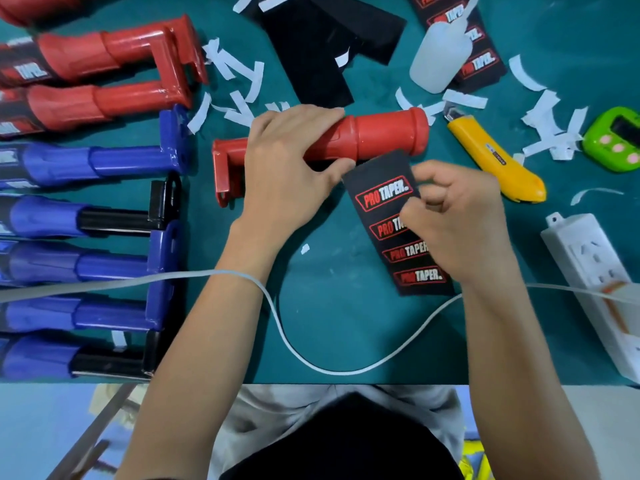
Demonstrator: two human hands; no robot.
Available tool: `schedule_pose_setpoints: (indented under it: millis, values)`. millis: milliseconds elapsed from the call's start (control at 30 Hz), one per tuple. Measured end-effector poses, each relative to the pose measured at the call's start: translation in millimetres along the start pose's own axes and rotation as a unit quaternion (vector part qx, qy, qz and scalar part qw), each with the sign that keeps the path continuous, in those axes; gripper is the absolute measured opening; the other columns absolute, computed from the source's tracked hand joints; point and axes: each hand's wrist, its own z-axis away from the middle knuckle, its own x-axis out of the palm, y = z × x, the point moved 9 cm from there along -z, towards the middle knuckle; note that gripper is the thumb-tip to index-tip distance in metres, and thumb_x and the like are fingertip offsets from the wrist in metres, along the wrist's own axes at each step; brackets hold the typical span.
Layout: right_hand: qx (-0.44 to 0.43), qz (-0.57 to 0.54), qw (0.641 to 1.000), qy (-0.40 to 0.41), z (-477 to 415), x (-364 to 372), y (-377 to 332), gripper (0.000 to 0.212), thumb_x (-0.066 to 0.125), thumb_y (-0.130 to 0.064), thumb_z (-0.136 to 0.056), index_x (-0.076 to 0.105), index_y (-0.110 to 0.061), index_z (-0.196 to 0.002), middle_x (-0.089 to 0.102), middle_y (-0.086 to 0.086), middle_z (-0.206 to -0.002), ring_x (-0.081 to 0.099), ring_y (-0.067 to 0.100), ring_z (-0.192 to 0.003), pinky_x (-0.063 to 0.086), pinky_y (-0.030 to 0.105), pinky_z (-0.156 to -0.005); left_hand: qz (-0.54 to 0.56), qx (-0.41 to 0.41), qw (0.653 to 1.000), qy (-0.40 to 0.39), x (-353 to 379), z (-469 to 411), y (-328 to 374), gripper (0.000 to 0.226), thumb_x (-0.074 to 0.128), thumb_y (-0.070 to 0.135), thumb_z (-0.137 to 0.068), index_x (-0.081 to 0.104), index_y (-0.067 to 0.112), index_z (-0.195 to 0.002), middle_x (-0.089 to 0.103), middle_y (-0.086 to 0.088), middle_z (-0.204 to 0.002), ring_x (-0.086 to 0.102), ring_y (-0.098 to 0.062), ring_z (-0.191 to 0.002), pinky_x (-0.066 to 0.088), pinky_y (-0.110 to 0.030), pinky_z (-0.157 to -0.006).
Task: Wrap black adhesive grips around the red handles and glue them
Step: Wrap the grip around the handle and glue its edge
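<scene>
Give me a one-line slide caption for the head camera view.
Left hand steadies a red handle while the right hand pinches a black Pro Taper grip sheet held up to it.

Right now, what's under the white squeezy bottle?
Black grip sheets with red-and-white logos lie under the bottle. The part beneath its body is covered, so I can't tell how many sheets.

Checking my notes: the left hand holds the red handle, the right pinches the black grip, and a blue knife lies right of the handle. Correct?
Not quite: the knife is yellow, as the head view shows. The left hand does hold the red handle and the right hand pinches the black grip.
</scene>
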Motion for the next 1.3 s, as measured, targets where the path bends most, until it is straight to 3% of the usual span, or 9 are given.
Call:
schedule_pose_setpoints:
  millis: [100, 233, 300, 367, 500, 600, 700, 767, 1300]
  values:
    - [0.067, -0.17, 0.983, 0.012, -8.3, 1.7, 14.7, 0.034, 0.057, 0.001, -0.082, 0.079, -0.025, -0.087, 0.077, 0.005, -0.073, 0.067, 0.016, -0.061, 0.055, 0.029, -0.057, -0.008, 0.03, 0.999, 0.035, -5.1, 1.0, 5.7, 0.058, 0.09, 0.034, -0.07, 0.075, 0.017, -0.124, 0.074, 0.006, -0.122, 0.061, -0.018, -0.122, 0.034, -0.029, -0.11]
    - [0.094, -0.209, 0.973, 0.039, -9.5, 7.7, 22.3, 0.024, 0.061, -0.004, -0.084, 0.078, -0.022, -0.084, 0.077, 0.01, -0.076, 0.071, 0.019, -0.065, 0.057, 0.032, -0.06, 0.017, 0.055, 0.994, 0.094, -15.1, 4.9, 14.7, 0.03, 0.09, 0.025, -0.075, 0.079, 0.014, -0.101, 0.075, 0.005, -0.099, 0.059, -0.019, -0.102, 0.046, -0.034, -0.096]
    - [0.1, -0.23, 0.967, 0.051, -8.2, 8.8, 25.1, 0.023, 0.062, -0.004, -0.086, 0.078, -0.021, -0.083, 0.077, 0.01, -0.076, 0.071, 0.018, -0.064, 0.057, 0.03, -0.059, 0.041, 0.052, 0.993, 0.095, -17.0, 11.1, 20.2, 0.009, 0.084, 0.018, -0.081, 0.078, 0.014, -0.087, 0.072, 0.008, -0.084, 0.057, -0.013, -0.084, 0.045, -0.021, -0.085]
    - [0.103, -0.252, 0.96, 0.065, -7.2, 6.3, 27.1, 0.024, 0.062, -0.003, -0.088, 0.078, -0.021, -0.082, 0.076, 0.007, -0.074, 0.071, 0.016, -0.063, 0.057, 0.027, -0.057, 0.095, -0.001, 0.994, 0.049, -11.1, 16.2, 15.9, 0.004, 0.077, 0.016, -0.084, 0.08, 0.018, -0.082, 0.072, 0.015, -0.075, 0.06, -0.005, -0.069, 0.044, -0.011, -0.073]
    - [0.11, -0.235, 0.963, 0.066, -6.2, 5.1, 31.9, 0.021, 0.065, -0.007, -0.089, 0.078, -0.023, -0.083, 0.078, 0.01, -0.079, 0.075, 0.021, -0.068, 0.059, 0.03, -0.06, 0.255, -0.142, 0.949, -0.117, 21.5, 24.0, 7.8, 0.013, 0.075, 0.023, -0.086, 0.079, 0.034, -0.081, 0.075, 0.012, -0.069, 0.065, -0.005, -0.059, 0.049, -0.017, -0.058]
    - [0.097, -0.19, 0.974, 0.073, -6.7, 5.3, 32.8, 0.016, 0.068, -0.015, -0.089, 0.075, -0.025, -0.079, 0.077, 0.009, -0.076, 0.074, 0.022, -0.067, 0.059, 0.036, -0.061, 0.279, -0.173, 0.934, -0.138, 30.7, 21.3, 6.0, 0.022, 0.076, 0.017, -0.09, 0.076, 0.03, -0.073, 0.071, 0.006, -0.061, 0.061, -0.006, -0.051, 0.046, -0.018, -0.049]
    - [0.064, -0.105, 0.984, 0.132, -7.7, -5.1, 31.4, 0.014, 0.069, -0.023, -0.092, 0.07, -0.023, -0.078, 0.075, -0.003, -0.069, 0.073, 0.015, -0.064, 0.056, 0.028, -0.059, 0.287, -0.187, 0.928, -0.148, 35.5, 21.5, 4.4, 0.025, 0.075, 0.013, -0.091, 0.075, 0.028, -0.071, 0.07, 0.006, -0.06, 0.059, -0.004, -0.049, 0.044, -0.017, -0.048]
    - [0.056, -0.079, 0.984, 0.151, -8.6, -7.3, 31.4, 0.011, 0.071, -0.023, -0.092, 0.072, -0.021, -0.082, 0.076, -0.005, -0.071, 0.074, 0.015, -0.066, 0.057, 0.03, -0.059, 0.289, -0.196, 0.926, -0.147, 36.6, 22.7, 2.7, 0.025, 0.075, 0.014, -0.091, 0.075, 0.029, -0.071, 0.071, 0.005, -0.061, 0.059, -0.006, -0.05, 0.044, -0.017, -0.048]
    - [0.051, -0.034, 0.984, 0.167, -16.7, -9.9, 32.3, 0.011, 0.075, -0.025, -0.092, 0.074, -0.022, -0.081, 0.076, -0.009, -0.07, 0.075, 0.012, -0.065, 0.057, 0.027, -0.058, 0.25, -0.249, 0.929, -0.114, 36.8, 24.1, -6.1, 0.025, 0.078, 0.019, -0.092, 0.076, 0.032, -0.071, 0.072, 0.01, -0.061, 0.062, -0.002, -0.051, 0.046, -0.013, -0.053]
